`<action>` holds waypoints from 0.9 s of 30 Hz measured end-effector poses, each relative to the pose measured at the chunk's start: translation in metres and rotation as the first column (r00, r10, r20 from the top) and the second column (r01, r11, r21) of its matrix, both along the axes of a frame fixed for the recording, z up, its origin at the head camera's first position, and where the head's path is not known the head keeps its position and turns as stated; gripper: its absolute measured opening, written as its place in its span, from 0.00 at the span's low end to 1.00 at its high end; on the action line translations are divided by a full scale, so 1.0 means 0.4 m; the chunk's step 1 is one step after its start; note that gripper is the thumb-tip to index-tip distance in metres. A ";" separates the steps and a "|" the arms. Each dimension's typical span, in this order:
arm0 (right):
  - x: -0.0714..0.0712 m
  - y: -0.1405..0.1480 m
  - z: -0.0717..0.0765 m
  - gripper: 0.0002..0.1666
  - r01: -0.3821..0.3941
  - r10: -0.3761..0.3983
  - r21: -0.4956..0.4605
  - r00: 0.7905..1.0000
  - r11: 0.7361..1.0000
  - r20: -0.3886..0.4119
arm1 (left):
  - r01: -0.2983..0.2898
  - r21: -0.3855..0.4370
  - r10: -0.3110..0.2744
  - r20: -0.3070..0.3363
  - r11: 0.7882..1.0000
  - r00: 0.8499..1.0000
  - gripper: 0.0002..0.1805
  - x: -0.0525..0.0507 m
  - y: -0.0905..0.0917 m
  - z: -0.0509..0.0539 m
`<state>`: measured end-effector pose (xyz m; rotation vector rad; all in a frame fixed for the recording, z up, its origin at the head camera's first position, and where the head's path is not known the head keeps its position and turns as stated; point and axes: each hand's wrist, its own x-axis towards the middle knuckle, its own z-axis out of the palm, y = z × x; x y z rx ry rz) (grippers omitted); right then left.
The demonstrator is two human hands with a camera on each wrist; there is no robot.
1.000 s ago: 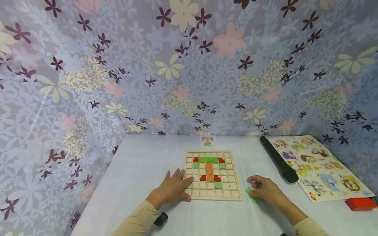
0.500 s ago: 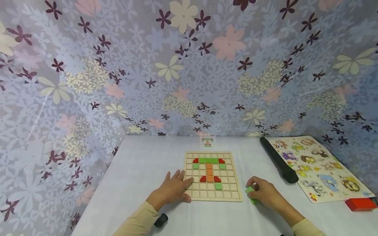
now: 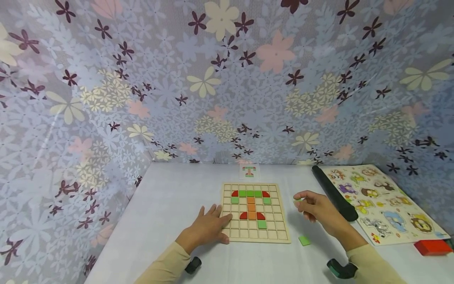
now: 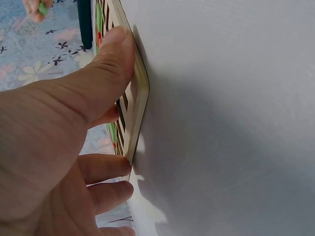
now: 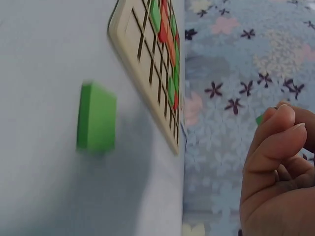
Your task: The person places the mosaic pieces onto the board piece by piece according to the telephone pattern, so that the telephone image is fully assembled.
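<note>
In the head view a wooden grid board [image 3: 235, 232] carries green, red and orange tiles set in a T-like figure. My left hand [image 3: 207, 228] rests with fairly straight fingers on the board's left edge, thumb at its near left corner. To the right of the board, my right hand [image 3: 320, 211] is raised above the table and pinches a small green tile [image 3: 298, 199], mostly covered by the fingertips. A second green tile [image 3: 304, 240] lies on the table below that hand; the right wrist view also shows this loose green tile [image 5: 101, 118].
Behind the board lies a small picture card [image 3: 249, 171] with a similar figure. A black tube-like object [image 3: 335, 193] lies at right, beside an animal picture board [image 3: 404, 236]. A red block [image 3: 433, 247] sits near the right edge. Flowered cloth [image 3: 227, 98] hangs behind the table.
My right hand has picked up one green tile from beside the board and lifted it up and away, leaving another green tile on the table. The left hand has stayed still.
</note>
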<state>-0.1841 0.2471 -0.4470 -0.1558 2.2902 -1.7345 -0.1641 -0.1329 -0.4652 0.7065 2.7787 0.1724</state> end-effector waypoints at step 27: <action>0.010 -0.303 -0.082 0.15 -0.119 0.155 0.272 0.981 0.955 -0.115 | 0.006 0.008 -0.006 0.004 1.000 1.000 0.46 -0.003 -0.006 -0.010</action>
